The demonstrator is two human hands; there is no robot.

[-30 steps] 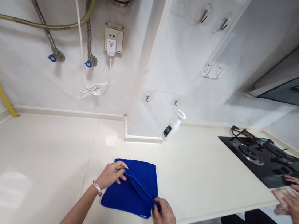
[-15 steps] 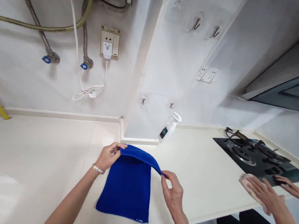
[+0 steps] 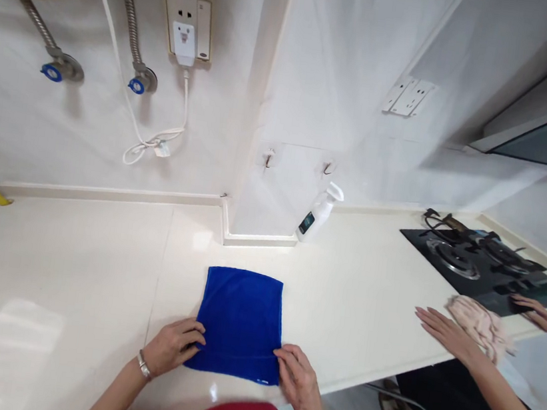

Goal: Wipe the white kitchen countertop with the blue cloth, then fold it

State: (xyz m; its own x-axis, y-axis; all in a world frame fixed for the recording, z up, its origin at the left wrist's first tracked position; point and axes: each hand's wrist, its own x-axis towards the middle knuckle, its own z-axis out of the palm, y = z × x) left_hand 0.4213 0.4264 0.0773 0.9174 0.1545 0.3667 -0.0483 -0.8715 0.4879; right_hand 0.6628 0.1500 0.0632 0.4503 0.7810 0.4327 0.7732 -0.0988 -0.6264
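Note:
A blue cloth (image 3: 242,308) lies on the pale countertop in front of me, folded over toward me. The edge of its upper layer runs across just above the near edge, where a small white label shows at the right corner. My left hand (image 3: 171,347) is at the cloth's left side, its fingers closed on the edge of the upper layer. Opposite it, my right hand (image 3: 300,376) pinches the same edge at the right side. Both hands rest low, near the counter's front.
A white spray bottle (image 3: 320,214) stands by the wall pillar. On the right, another person's hand (image 3: 448,332) lies on the counter beside a pinkish rag (image 3: 480,323), near a black gas stove (image 3: 477,262). A plugged socket (image 3: 187,22) and valves (image 3: 143,80) are on the wall.
Both my hands have come down toward me, bringing the cloth's raised far edge over its near part. The other person's hand has come off the rag and moved left. My view has tilted downward.

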